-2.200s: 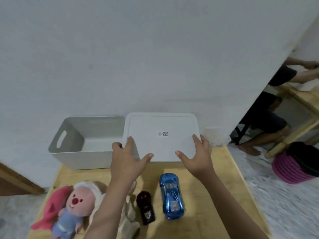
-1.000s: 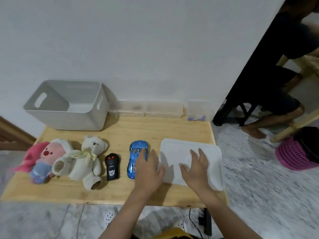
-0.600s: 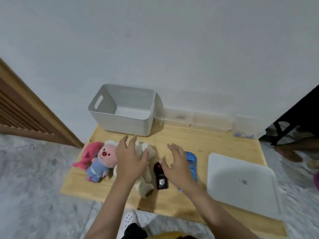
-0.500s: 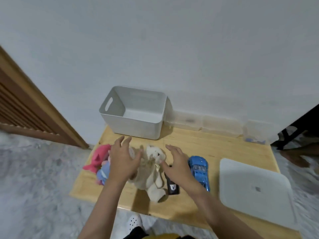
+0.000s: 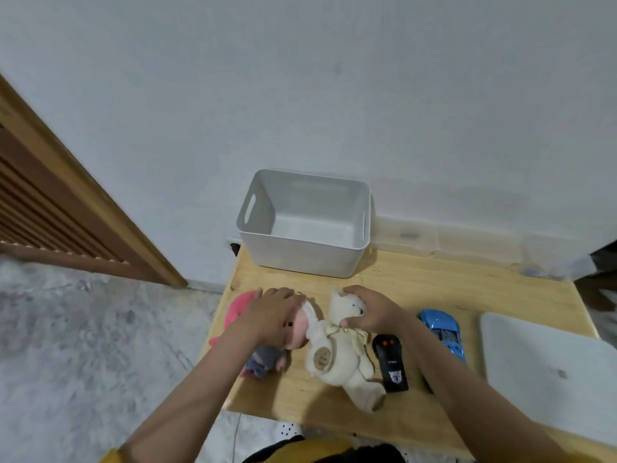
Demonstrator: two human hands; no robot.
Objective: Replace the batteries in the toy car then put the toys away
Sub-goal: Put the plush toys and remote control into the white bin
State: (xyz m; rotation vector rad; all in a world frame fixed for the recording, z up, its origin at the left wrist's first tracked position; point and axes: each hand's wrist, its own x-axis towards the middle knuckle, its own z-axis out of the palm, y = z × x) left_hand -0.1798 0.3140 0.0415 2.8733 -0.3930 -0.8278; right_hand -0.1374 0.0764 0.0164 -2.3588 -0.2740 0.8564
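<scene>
Plush: 2 toys (image 5: 334,349), 2 hands (image 5: 374,310)

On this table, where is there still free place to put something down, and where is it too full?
Bare wood lies between the white bin and the lid, behind the blue car. The front left is crowded: left hand on the pink plush, right hand on the cream bear, black remote beside it.

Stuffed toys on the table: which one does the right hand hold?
The cream teddy bear, gripped at its head by the right hand. The pink-faced doll lies under the left hand.
</scene>
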